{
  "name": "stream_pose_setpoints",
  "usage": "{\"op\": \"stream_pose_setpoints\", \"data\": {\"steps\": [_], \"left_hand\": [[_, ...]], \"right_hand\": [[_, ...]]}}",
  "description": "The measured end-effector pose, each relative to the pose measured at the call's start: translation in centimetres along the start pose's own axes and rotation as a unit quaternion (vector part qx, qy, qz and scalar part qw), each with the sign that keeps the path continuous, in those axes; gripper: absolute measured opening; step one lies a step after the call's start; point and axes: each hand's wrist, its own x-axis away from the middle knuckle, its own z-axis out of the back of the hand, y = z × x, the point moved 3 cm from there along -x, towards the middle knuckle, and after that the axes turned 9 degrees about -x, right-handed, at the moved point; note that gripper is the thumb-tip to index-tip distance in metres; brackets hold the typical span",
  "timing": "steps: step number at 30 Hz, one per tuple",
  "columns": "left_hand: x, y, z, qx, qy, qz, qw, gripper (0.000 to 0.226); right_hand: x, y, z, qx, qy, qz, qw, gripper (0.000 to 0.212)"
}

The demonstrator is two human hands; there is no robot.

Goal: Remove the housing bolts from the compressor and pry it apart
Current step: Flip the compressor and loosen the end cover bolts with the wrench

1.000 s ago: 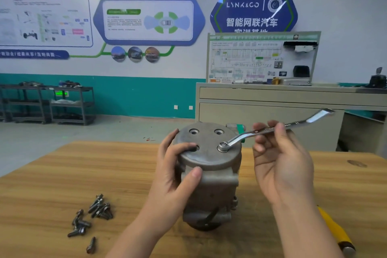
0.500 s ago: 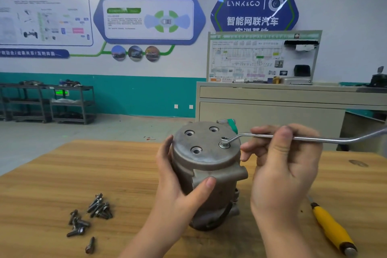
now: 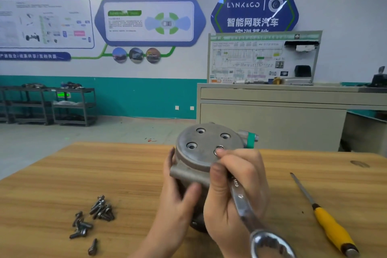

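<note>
While three of the four bolt holes on the end plate look empty, the last bolt [image 3: 218, 148] at 4 o'clock on the plate still sits in place. A left hand [image 3: 180, 201] wraps the compressor [image 3: 201, 153] at table centre; the right hand [image 3: 234, 186] curls round a wrench [image 3: 245, 209], fingertips touching that bolt. Removed bolts [image 3: 94, 218] lie at 8 o'clock. Prying seems not begun; a screwdriver [image 3: 328, 222] waits at 3 o'clock.
</note>
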Motion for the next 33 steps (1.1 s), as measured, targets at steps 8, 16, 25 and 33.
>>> {"op": "stream_pose_setpoints", "data": {"steps": [8,16,25,33], "left_hand": [[-0.8,-1.1,-0.2,-0.096,-0.042,-0.012,0.994,0.104],[-1.5,-1.8,0.7,-0.174,-0.081,-0.010,0.981,0.105],[-1.5,-2.2,0.8,-0.273,-0.093,0.013,0.957,0.141],[-1.4,-1.1,1.1,-0.254,-0.075,-0.011,0.964,0.146]], "right_hand": [[-1.5,3.1,2.2,-0.192,0.289,-0.308,0.886,0.013],[-2.8,6.3,3.7,-0.321,0.269,-0.447,0.790,0.024],[-3.1,3.4,3.7,-0.093,0.203,-0.202,0.954,0.007],[-1.9,2.5,2.8,-0.079,0.069,-0.065,0.992,0.012]]}}
